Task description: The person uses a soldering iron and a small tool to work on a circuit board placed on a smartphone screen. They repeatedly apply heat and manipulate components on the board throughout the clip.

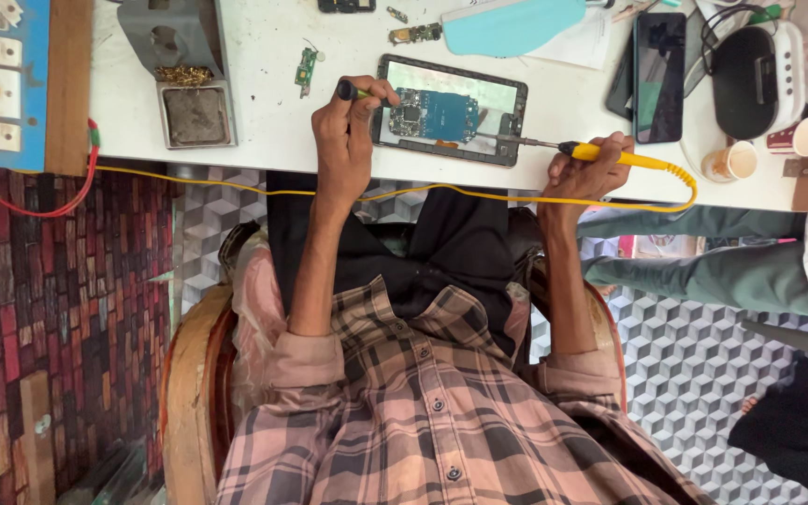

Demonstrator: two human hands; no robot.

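The person's left hand (346, 140) has its fingers curled around a small dark-handled tool (353, 91), pinching it so that its tip meets the left edge of an opened tablet (449, 109) lying on the white counter (264, 112). The right hand (584, 170) grips a yellow-handled soldering iron (600, 152), fingers wrapped tight; its thin metal tip reaches leftward onto the tablet's frame, just beside the blue circuit board (434, 115) between the two hands. The yellow cable (404, 193) trails from the iron across the lap.

The hot tip sits very close to the board, so a slip of the right fingers could likely scorch nearby components (or bridge contacts). The cable, hanging loose below both wrists, could snag and jerk the iron. A paper cup (731, 161) stands right of the right fingers, where a tug might tip it.
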